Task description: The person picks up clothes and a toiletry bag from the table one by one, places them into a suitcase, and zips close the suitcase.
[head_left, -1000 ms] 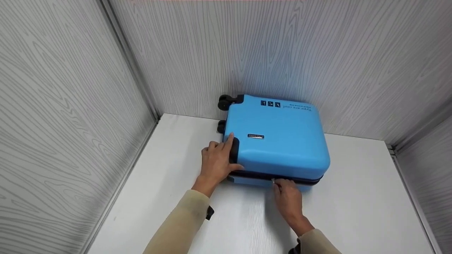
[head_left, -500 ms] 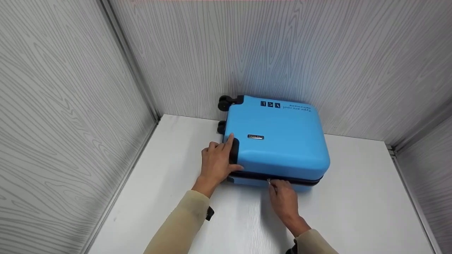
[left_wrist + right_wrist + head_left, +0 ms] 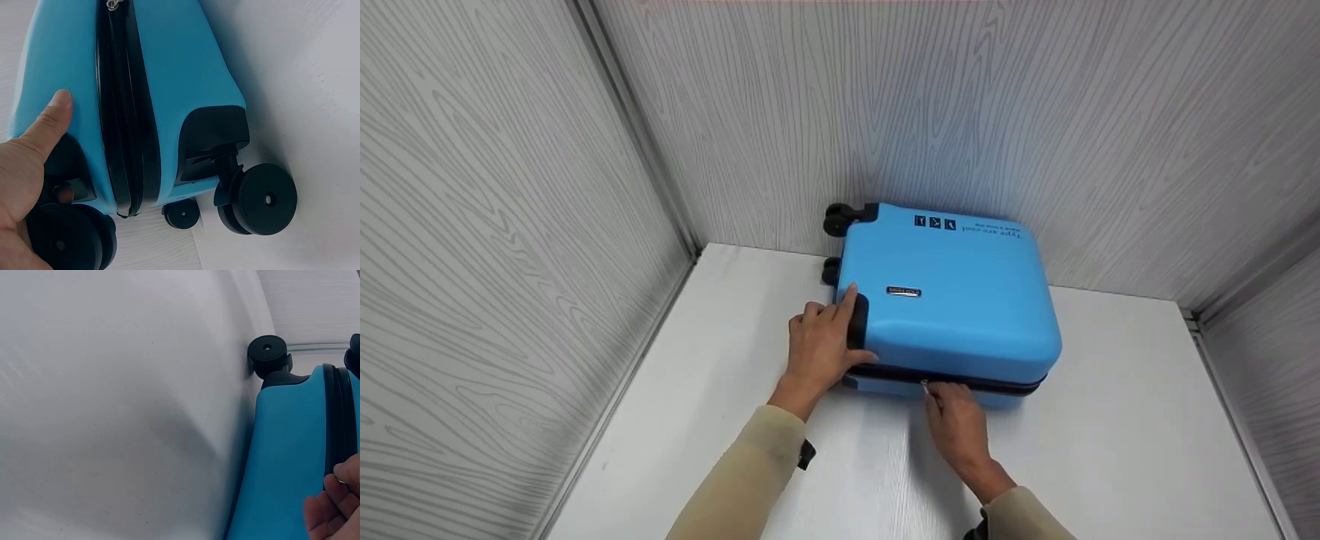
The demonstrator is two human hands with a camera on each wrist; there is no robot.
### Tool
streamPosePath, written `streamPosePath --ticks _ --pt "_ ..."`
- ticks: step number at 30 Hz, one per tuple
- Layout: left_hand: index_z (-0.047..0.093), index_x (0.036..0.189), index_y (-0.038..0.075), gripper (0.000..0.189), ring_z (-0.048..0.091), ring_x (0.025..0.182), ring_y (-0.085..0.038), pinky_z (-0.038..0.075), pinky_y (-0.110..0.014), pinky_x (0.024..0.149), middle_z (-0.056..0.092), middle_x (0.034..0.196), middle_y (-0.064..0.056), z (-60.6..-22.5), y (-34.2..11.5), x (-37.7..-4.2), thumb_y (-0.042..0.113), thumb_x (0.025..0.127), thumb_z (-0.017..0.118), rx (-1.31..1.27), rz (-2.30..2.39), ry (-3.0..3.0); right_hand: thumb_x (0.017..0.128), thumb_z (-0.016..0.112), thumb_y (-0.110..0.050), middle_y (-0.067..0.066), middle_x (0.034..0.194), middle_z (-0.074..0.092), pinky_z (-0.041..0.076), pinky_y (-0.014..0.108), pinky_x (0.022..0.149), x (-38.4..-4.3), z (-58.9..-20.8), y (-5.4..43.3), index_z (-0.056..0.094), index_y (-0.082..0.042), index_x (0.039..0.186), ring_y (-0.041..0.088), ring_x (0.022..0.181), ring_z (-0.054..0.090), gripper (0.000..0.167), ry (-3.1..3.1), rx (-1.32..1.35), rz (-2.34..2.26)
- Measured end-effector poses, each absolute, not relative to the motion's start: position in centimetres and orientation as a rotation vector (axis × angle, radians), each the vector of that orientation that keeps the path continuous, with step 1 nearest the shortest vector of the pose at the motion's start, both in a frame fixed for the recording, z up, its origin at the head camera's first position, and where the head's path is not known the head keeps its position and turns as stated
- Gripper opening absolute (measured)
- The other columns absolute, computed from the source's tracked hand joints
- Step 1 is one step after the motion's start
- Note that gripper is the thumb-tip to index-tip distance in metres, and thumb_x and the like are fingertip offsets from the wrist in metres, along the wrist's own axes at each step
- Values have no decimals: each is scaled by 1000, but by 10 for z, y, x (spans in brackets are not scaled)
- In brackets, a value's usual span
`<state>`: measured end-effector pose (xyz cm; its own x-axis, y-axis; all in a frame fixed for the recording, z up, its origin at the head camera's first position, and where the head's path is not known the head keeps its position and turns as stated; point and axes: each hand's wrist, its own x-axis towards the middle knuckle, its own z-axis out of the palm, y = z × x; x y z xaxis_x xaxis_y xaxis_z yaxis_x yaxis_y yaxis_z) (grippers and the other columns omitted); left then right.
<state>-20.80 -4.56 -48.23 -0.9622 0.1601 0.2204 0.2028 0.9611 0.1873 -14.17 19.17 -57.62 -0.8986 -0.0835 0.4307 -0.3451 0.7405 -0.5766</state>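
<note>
A light blue hard-shell suitcase (image 3: 952, 300) lies flat on the white surface, its black zipper band (image 3: 892, 373) facing the person. My left hand (image 3: 819, 341) rests on the black corner guard at the near left, index finger straight along the top edge. In the left wrist view its thumb (image 3: 53, 115) presses on the blue side by a wheel. My right hand (image 3: 960, 427) pinches a small metal zipper pull (image 3: 925, 385) midway along the front. The zipper teeth (image 3: 124, 101) show as a dark line in the left wrist view, with the metal slider (image 3: 114, 4) at its top.
Black wheels (image 3: 837, 220) stick out on the suitcase's left end. A grey wood-grain wall (image 3: 780, 112) stands close behind the suitcase. Similar panels rise at the left (image 3: 472, 262) and right (image 3: 1282, 322). White surface (image 3: 1140, 420) extends around it.
My right hand has slid a little to the left along the zipper band with the zipper pull. My left hand and the suitcase have hardly moved.
</note>
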Motion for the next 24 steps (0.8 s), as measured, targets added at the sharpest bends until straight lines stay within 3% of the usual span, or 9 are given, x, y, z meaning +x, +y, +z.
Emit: streamPosePath --ticks 24 --pt "26 170 23 118 55 126 -35 49 -59 101 68 140 -10 -482 -47 -207 74 78 79 -278 -321 -2903 95 75 -2 11 95 76 58 47 70 -143 -572 176 78 -3 104 29 85 69 10 -2546 404 925"
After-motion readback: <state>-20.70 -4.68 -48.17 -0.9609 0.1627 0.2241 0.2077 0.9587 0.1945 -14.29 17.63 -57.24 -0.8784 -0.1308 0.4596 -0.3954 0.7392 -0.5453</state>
